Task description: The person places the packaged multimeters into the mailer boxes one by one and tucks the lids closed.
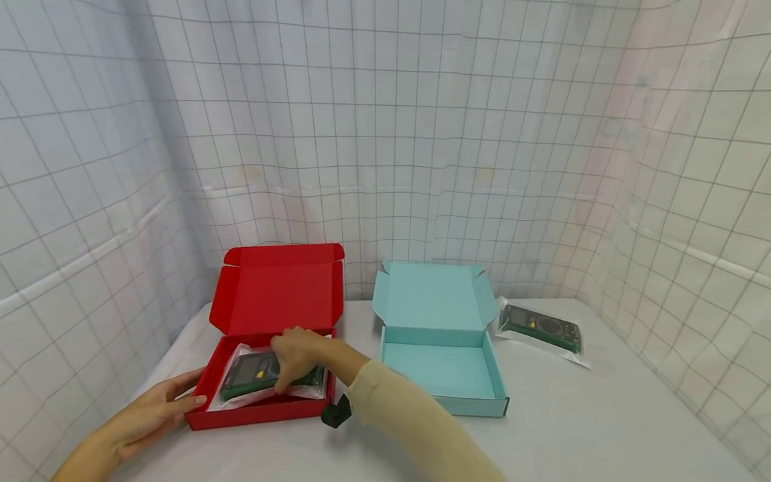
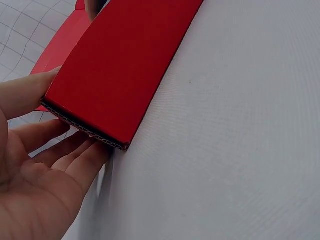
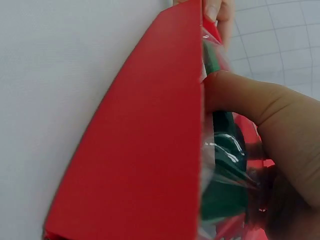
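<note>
In the head view a red cardboard box (image 1: 255, 416) stands at the left with its lid raised. Inside it lies a dark green multimeter (image 1: 243, 371) in a clear plastic bag. My right hand (image 1: 298, 355) reaches in from above and grips the bagged multimeter across its body, thumb on the near side; the right wrist view shows the thumb (image 3: 237, 92) between the front wall and the green casing. My left hand (image 1: 156, 405) holds the box at its front left corner, thumb at the rim and fingers (image 2: 82, 157) against the outside of the side wall.
An open light blue box (image 1: 446, 405) with nothing in it stands to the right of the red one. Further right lies another bagged multimeter (image 1: 542, 328) on the white tabletop (image 1: 578, 415). Gridded white curtains (image 1: 391, 147) enclose the back and both sides.
</note>
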`<state>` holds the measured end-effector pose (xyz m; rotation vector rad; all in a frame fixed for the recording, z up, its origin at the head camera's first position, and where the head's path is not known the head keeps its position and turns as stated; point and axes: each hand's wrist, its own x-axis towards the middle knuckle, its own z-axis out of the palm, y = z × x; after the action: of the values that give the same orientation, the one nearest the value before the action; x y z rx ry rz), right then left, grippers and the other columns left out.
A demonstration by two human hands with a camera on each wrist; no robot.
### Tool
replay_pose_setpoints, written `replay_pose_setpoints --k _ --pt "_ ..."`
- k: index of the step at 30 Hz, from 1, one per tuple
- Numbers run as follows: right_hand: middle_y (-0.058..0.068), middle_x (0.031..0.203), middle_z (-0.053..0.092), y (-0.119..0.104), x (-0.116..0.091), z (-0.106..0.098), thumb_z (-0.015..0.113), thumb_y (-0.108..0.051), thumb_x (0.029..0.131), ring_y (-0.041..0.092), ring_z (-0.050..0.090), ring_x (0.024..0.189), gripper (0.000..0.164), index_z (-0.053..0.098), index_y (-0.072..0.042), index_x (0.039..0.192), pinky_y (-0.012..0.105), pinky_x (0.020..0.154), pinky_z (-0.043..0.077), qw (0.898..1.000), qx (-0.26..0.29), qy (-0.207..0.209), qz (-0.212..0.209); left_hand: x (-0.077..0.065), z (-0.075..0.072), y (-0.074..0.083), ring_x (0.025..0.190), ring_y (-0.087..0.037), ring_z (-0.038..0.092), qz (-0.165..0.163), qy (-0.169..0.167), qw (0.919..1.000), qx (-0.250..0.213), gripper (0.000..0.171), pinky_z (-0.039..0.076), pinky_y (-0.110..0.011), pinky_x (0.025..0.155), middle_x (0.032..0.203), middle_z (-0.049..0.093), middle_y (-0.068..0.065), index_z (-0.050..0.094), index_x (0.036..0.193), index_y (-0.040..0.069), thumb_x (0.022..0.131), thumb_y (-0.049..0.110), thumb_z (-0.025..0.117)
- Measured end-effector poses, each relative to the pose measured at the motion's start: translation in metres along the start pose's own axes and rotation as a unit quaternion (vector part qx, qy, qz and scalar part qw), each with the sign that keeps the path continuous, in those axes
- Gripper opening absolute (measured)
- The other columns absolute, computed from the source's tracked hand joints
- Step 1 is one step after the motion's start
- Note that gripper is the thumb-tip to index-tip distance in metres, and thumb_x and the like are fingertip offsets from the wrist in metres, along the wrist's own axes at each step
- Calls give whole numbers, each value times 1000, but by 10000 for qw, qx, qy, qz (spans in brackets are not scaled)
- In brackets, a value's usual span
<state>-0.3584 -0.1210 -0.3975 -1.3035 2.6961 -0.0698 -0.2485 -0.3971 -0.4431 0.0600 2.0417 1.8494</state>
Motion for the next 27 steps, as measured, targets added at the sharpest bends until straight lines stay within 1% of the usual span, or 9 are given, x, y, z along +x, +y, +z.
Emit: replay_pose_setpoints --k 7,11,16,19,24,27 --pt "-13 98 58 7 -2 12 88 -46 77 1 50 90 58 62 -19 122 14 70 44 9992 391 13 -106 -2 1 0 125 -19 40 72 -25 10000 39 82 50 -44 104 162 0 -32 -9 158 -10 109 18 51" --pt "-13 100 58 9 -3 13 89 -47 76 0 50 91 65 62 -18 126 12 71 44 9981 578 78 -186 -3 1 -1 125 -21 40 38 54 10000 23 83 51 -44 104 162 0 -32 -8 158 -10 109 19 52" --pt "-12 110 58 13 -5 14 90 -50 74 0 48 99 80 58 -16 139 10 76 43 9976 644 170 -210 -2 0 0 125 -21 40 59 59 10000 27 82 50 -44 104 163 -1 -32 -8 159 -10 109 19 52" --pt "-11 118 59 16 -7 14 89 -50 76 0 48 104 85 55 -13 146 10 83 42 9968 712 187 -320 -2 -1 0 125 -20 40 66 36 10000 20 82 50 -44 104 162 0 -32 -8 159 -10 109 19 51" --pt "-11 129 59 24 -14 10 88 -45 80 0 49 108 87 52 -13 152 12 87 46 9933 1069 33 -434 -3 -1 1 125 -24 40 -14 74 10000 -22 83 51 -47 103 161 1 -33 -9 158 -10 110 20 51" --pt "-10 133 60 30 -17 9 88 -44 81 0 50 111 85 53 -13 152 13 89 47 9920 1169 35 -484 -2 0 1 125 -23 40 -3 48 10000 -21 82 51 -47 103 161 2 -33 -9 158 -10 110 20 50"
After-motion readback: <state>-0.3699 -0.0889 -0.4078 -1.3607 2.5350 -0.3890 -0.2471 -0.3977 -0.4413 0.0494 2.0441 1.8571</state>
